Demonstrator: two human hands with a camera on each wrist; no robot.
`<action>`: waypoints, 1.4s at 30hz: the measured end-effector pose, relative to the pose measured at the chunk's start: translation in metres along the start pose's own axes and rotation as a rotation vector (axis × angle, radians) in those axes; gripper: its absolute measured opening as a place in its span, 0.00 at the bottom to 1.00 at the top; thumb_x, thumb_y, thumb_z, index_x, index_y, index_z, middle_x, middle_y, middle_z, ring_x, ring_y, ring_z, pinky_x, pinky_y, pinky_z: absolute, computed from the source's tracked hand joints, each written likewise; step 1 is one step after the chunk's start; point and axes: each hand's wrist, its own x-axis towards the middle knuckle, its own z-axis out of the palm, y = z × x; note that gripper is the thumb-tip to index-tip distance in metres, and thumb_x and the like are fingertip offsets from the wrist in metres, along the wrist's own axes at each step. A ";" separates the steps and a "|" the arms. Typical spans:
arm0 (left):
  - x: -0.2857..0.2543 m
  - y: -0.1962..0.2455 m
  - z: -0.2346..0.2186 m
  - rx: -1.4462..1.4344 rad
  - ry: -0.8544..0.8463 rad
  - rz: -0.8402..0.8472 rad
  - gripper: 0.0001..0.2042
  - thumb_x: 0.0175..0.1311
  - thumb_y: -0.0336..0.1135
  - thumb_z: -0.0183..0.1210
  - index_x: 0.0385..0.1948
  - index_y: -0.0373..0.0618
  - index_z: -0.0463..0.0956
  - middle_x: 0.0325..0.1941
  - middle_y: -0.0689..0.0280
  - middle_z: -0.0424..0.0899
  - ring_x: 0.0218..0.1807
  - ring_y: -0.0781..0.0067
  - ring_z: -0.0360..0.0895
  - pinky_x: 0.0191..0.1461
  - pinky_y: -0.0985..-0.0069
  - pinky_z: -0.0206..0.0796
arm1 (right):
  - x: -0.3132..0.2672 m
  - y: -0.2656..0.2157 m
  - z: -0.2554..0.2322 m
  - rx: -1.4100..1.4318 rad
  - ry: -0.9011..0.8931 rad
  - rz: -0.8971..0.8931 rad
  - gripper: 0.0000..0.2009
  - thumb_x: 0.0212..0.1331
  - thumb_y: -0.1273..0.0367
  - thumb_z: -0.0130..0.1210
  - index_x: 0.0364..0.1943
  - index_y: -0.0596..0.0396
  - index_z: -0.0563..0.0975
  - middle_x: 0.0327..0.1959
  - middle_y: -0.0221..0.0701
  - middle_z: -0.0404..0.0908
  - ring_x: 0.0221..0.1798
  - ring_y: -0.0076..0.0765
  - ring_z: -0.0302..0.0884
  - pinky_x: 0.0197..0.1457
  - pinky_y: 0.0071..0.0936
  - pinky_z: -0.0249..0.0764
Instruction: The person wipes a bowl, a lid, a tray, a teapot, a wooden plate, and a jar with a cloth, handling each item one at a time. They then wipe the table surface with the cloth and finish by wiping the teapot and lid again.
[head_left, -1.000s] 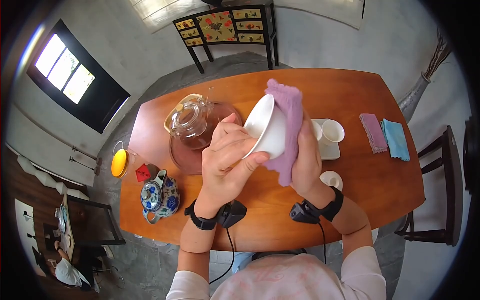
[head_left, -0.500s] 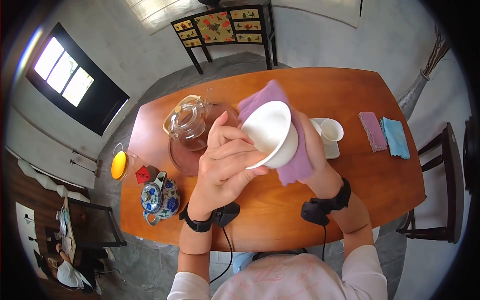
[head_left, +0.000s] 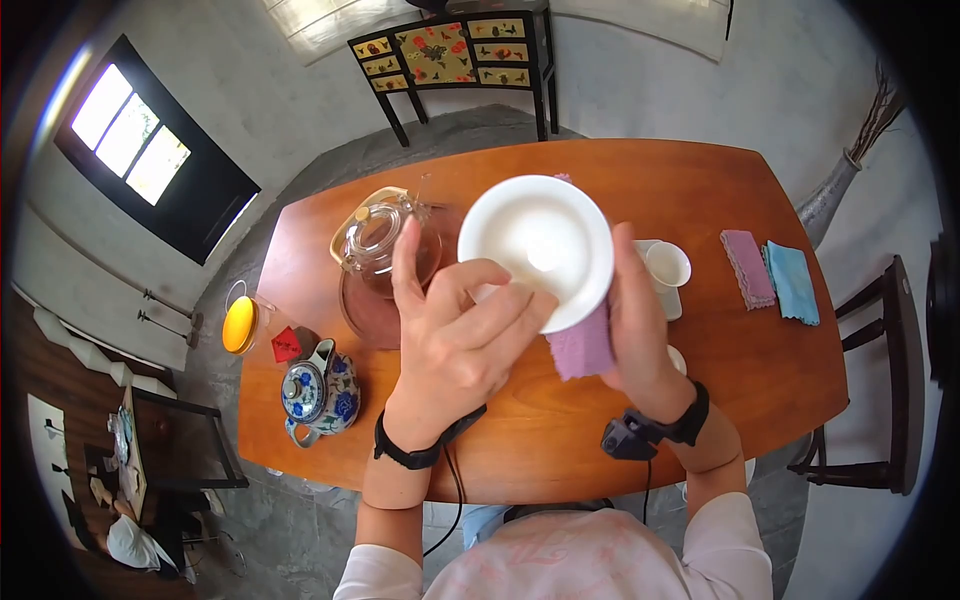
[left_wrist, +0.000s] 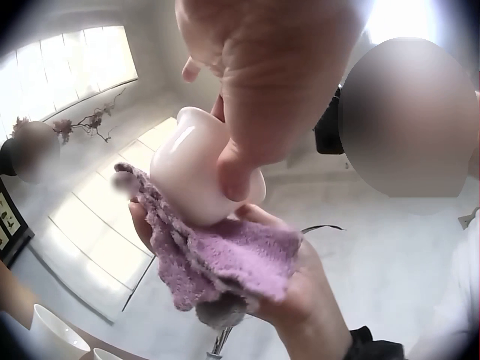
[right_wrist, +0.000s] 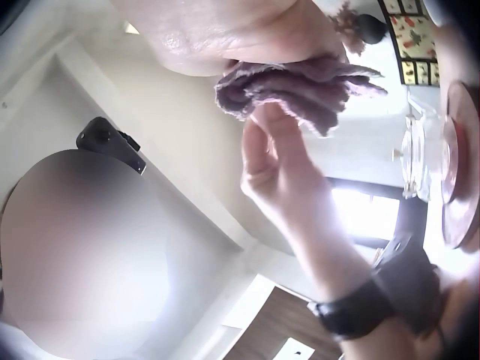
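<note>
A white bowl point(head_left: 548, 230) is held up above the table, its hollow facing the head camera. My left hand point(head_left: 450, 345) grips the near side of its rim, fingers inside and thumb on the outer wall in the left wrist view. Behind the bowl, my right hand point(head_left: 640, 335) cups a purple cloth point(head_left: 582, 348) against the outside. In the left wrist view the cloth point(left_wrist: 251, 255) lies bunched between the right palm and the bowl point(left_wrist: 191, 172). The right wrist view shows the crumpled cloth point(right_wrist: 292, 86) under the right hand; the bowl is hidden there.
At left, a glass teapot point(head_left: 380, 240) stands by a round brown tray point(head_left: 365, 322), near a blue-and-white teapot point(head_left: 320, 393) and a yellow-lidded jar point(head_left: 239, 328). To the right are a white cup point(head_left: 667, 264) and folded purple point(head_left: 747, 265) and blue cloths point(head_left: 792, 282).
The bowl has turned from side-on until its hollow faces the head camera. My right hand has moved the cloth around behind it, and the left fingers have shifted along the rim.
</note>
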 end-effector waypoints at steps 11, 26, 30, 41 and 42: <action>0.002 -0.007 0.010 -0.419 -0.032 -0.081 0.27 0.38 0.38 0.69 0.47 0.52 0.74 0.55 0.61 0.70 0.59 0.56 0.65 0.69 0.49 0.46 | 0.013 -0.033 -0.020 -0.613 -0.043 0.087 0.16 0.65 0.64 0.47 0.47 0.64 0.75 0.35 0.28 0.79 0.39 0.17 0.73 0.42 0.17 0.70; -0.003 -0.004 0.021 -1.922 0.063 -0.908 0.32 0.56 0.42 0.64 0.59 0.44 0.55 0.57 0.60 0.69 0.60 0.63 0.68 0.60 0.62 0.68 | 0.010 -0.044 -0.008 -0.671 0.301 -0.485 0.13 0.61 0.67 0.52 0.43 0.63 0.74 0.42 0.33 0.77 0.43 0.24 0.75 0.43 0.20 0.73; -0.003 0.003 0.027 -2.167 0.156 -1.014 0.25 0.69 0.49 0.44 0.61 0.45 0.54 0.57 0.60 0.69 0.60 0.65 0.67 0.60 0.65 0.68 | 0.005 -0.008 -0.008 -1.487 -0.173 -1.143 0.14 0.52 0.71 0.54 0.44 0.53 0.78 0.54 0.38 0.74 0.53 0.43 0.72 0.58 0.39 0.62; -0.011 0.004 0.028 -2.135 0.359 -1.018 0.19 0.72 0.44 0.42 0.56 0.39 0.63 0.54 0.62 0.72 0.56 0.72 0.70 0.59 0.75 0.66 | 0.004 0.026 -0.016 -1.763 -0.311 -1.210 0.15 0.57 0.68 0.48 0.48 0.48 0.78 0.58 0.26 0.73 0.64 0.34 0.64 0.70 0.38 0.52; -0.012 0.004 0.029 -2.135 0.361 -1.019 0.19 0.72 0.44 0.42 0.56 0.39 0.63 0.54 0.62 0.72 0.56 0.72 0.70 0.59 0.75 0.66 | 0.005 0.026 -0.016 -1.764 -0.305 -1.262 0.15 0.56 0.68 0.48 0.47 0.48 0.79 0.57 0.26 0.75 0.64 0.33 0.65 0.70 0.38 0.52</action>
